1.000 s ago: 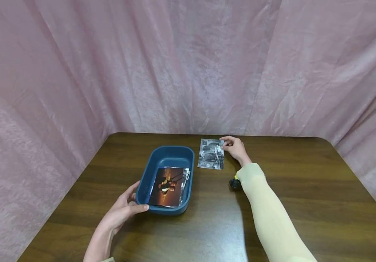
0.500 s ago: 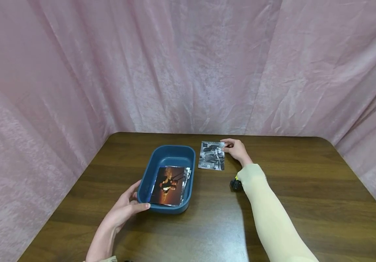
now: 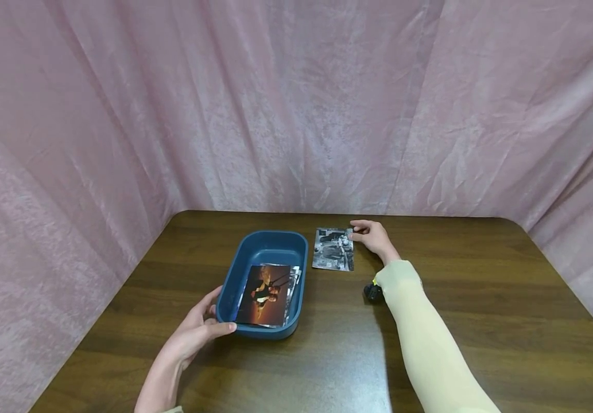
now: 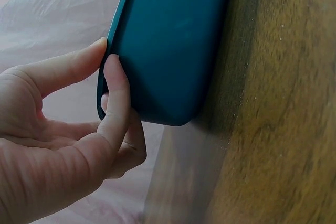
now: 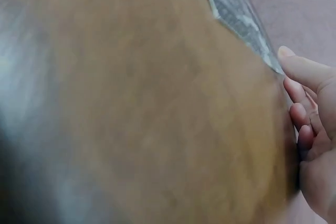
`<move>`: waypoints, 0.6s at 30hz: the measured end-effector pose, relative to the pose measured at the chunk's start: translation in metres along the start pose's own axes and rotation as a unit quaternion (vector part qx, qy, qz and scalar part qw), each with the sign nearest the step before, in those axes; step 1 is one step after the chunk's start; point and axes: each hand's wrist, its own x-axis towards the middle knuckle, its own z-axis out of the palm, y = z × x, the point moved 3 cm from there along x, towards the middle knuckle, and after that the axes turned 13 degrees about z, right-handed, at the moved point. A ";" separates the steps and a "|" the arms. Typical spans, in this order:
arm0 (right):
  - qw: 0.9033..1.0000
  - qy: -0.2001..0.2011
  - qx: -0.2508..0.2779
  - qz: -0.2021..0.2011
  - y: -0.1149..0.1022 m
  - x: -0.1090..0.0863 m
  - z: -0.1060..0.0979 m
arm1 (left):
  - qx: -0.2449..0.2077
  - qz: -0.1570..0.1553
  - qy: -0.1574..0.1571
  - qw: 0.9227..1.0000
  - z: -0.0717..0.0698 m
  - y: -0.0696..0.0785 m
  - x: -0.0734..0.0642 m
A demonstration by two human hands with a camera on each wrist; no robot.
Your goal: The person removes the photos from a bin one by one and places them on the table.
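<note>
In the head view my left hand (image 3: 193, 331) grips the near-left corner of a deep blue plastic tub (image 3: 303, 275). The left wrist view shows the thumb at the rim and curled fingers against the outer wall of the tub (image 4: 168, 51). Inside lies a stack of photos, topped by a dark orange photo (image 3: 264, 295) of two people. To the tub's right, a black-and-white photo (image 3: 333, 252) lies on the table. My right hand (image 3: 375, 238) is at its far right corner, thumb and forefinger spread apart; the thumb tip is at the edge of the photo (image 5: 239, 19).
A brown wooden table (image 3: 456, 287) carries everything. Pink velvet curtain (image 3: 296, 115) hangs behind its far edge and along the sides. A small black device (image 3: 373, 292) sits at my right wrist.
The black-and-white photo has shifted slightly toward me and settled flatter. My right thumb and forefinger have spread apart at its corner. The left hand and tub have barely moved.
</note>
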 end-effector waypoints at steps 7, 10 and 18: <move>0.999 0.029 0.045 -0.005 -0.019 -0.001 0.006 | 0.008 -0.008 -0.002 1.000 -0.002 0.000 0.000; 0.997 0.040 0.058 -0.036 -0.044 0.000 0.014 | 0.008 -0.013 -0.007 1.000 -0.002 -0.001 0.000; 0.989 0.022 0.104 -0.106 -0.124 -0.004 0.055 | 0.018 -0.006 -0.012 1.000 -0.002 0.000 0.004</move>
